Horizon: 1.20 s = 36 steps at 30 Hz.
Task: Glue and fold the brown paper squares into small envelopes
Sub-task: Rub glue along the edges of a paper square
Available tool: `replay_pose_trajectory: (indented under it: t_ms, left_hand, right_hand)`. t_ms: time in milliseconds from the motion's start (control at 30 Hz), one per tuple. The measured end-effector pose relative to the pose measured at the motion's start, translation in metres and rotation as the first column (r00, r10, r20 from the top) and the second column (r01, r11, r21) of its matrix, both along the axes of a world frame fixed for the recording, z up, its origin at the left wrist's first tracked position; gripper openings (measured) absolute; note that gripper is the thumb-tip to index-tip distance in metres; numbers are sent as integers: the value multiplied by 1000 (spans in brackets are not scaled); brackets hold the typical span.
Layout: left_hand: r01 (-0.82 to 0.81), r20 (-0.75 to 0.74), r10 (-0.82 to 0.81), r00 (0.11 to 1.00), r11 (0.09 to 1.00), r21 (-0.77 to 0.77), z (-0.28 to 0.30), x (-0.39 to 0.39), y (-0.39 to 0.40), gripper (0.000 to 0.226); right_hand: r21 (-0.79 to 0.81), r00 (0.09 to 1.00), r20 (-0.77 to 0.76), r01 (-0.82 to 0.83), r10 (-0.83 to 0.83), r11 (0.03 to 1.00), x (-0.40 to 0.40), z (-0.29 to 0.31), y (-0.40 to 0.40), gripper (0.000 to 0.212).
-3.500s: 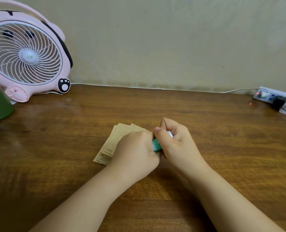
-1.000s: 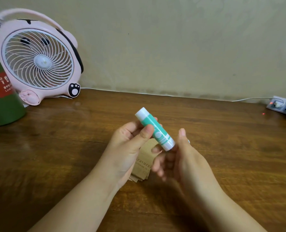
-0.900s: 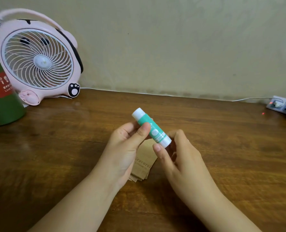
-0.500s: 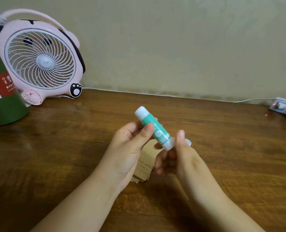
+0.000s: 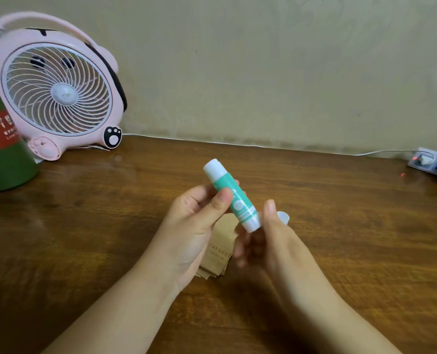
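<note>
My left hand [image 5: 197, 226] grips a green and white glue stick [image 5: 231, 198] around its middle, above the table. The stick slants, with its white top end up and to the left. My right hand [image 5: 271, 241] is at the stick's lower white end, thumb beside it and blurred fingers curled under it. A small white cap [image 5: 283, 216] shows just behind my right thumb; whether it lies on the table I cannot tell. A stack of brown paper squares [image 5: 218, 254] lies on the wooden table [image 5: 340, 226] under my hands, partly hidden by them.
A pink desk fan [image 5: 59, 90] stands at the back left by the wall. A green container [image 5: 0, 149] with a red label is at the far left edge. A white power strip [image 5: 432, 162] with a cable lies at the back right.
Both hands lifted the glue stick off the papers. Over the last second my right fingers keep shifting around the stick's lower end; the left hand holds it nearly still.
</note>
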<state>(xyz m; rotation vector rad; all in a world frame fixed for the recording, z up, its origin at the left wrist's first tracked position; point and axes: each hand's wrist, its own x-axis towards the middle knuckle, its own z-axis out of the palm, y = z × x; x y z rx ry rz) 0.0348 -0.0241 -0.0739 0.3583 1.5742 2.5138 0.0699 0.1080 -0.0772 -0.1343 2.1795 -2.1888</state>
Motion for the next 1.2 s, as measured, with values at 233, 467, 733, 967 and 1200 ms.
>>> replay_pose_trajectory:
  t_ms: [233, 467, 733, 967, 1200]
  left_hand:
    - [-24, -19, 25, 1000, 1000, 5, 1, -2, 0, 23]
    - [36, -35, -37, 999, 999, -15, 1, 0, 0, 27]
    - [-195, -185, 108, 977, 808, -556, 6, -11, -17, 59]
    - [-200, -201, -176, 964, 21, -980, -6, -4, -14, 34]
    - [-282, -277, -126, 953, -26, -959, -7, -1, -10, 25]
  right_hand:
    - [-1, 997, -76, -23, 23, 1000, 3, 0, -3, 51]
    - [-167, 1000, 11, -22, 24, 986, 1, 2, -4, 58]
    - [175, 967, -231, 146, -103, 974, -9, 2, 12, 35]
    - [292, 951, -100, 309, -293, 905, -35, -8, 51, 15]
    - [214, 954, -94, 298, -285, 930, -34, -4, 51, 7]
